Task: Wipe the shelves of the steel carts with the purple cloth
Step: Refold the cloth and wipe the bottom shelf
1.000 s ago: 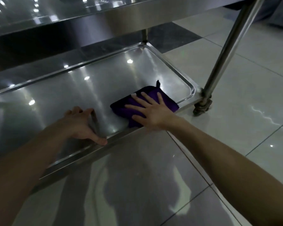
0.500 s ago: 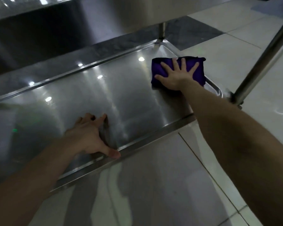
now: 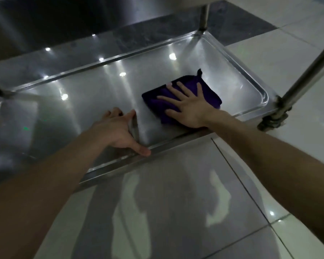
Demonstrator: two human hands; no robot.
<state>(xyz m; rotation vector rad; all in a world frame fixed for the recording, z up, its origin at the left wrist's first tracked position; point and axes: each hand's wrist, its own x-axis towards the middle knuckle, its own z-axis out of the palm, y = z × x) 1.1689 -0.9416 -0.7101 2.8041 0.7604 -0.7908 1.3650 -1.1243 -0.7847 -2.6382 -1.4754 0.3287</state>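
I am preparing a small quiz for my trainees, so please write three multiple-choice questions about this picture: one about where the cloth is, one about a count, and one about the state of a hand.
1. Where does the purple cloth lie?
A. on the floor tiles
B. on the upper shelf
C. on the lower shelf, toward its right end

2. How many hands touch the cloth?
A. none
B. one
C. two

3. How does the right hand lie?
A. flat, fingers spread
B. in a fist
C. pinching a corner

Answers:
1 C: the steel of the shelf shows all round the cloth.
2 B: only the right hand is on it, while the left hand rests on the bare shelf with its thumb at the front rim.
3 A: its straight fingers fan out over the cloth.
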